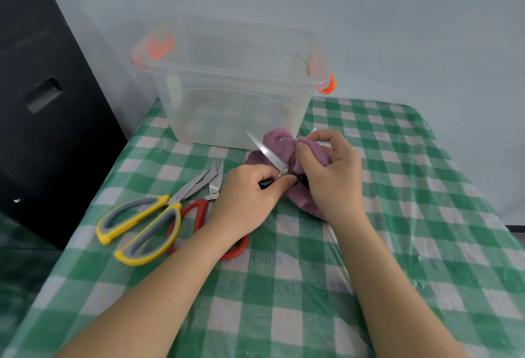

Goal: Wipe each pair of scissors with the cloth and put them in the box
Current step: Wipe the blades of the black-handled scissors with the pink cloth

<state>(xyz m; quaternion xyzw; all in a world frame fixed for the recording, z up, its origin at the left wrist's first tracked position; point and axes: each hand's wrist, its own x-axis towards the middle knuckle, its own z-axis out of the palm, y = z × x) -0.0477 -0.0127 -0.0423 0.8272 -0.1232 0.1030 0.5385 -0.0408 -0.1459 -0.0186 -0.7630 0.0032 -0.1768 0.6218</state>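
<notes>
My left hand (250,195) grips the black handle of a pair of scissors (265,151), whose silver blade points up and to the left. My right hand (331,170) holds a purple cloth (279,141) bunched against the blade near the pivot. Left of my hands lie two more pairs on the table: yellow-and-grey scissors (142,224) and red-handled scissors (199,212), partly under my left wrist. Behind them stands a clear plastic box (235,84) with orange latches, open at the top.
A green-and-white checked cloth under clear plastic covers the table (397,215). A black chair or case (42,102) stands off the table's left edge. A pale wall rises behind the box.
</notes>
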